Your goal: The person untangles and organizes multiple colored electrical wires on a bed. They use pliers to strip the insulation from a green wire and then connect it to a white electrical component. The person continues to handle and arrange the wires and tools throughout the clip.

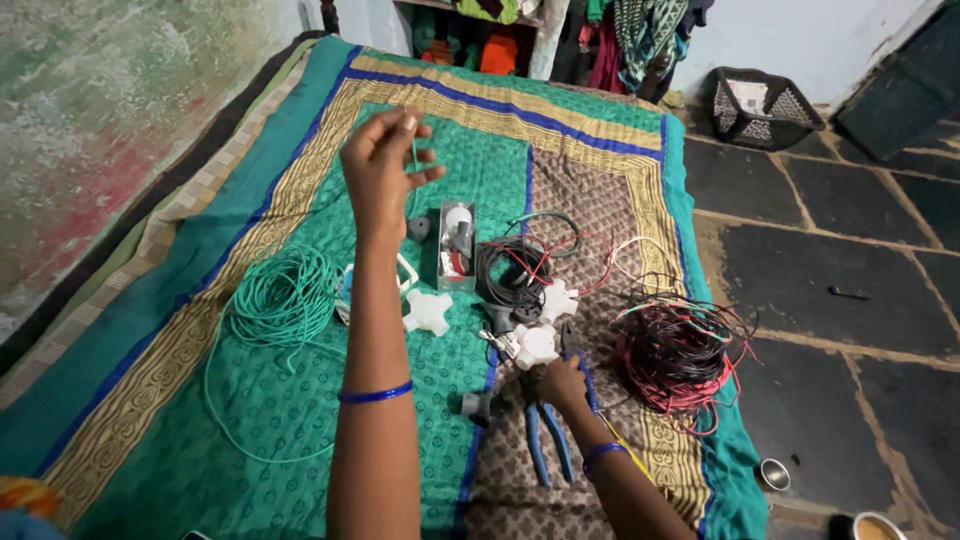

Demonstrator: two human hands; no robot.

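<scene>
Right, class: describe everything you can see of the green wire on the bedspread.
The green wire is thin, plastic-coated as it looks, and mostly wound into a loose, untidy coil lying flat on the green bedspread, left of the left forearm. One long strand loops out below the coil across the cloth. Another strand rises to the raised left hand, which pinches it between its fingertips. The right hand does not touch it.

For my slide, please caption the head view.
Left hand lifts green wire; right hand rests beside blue-handled pliers.
</scene>
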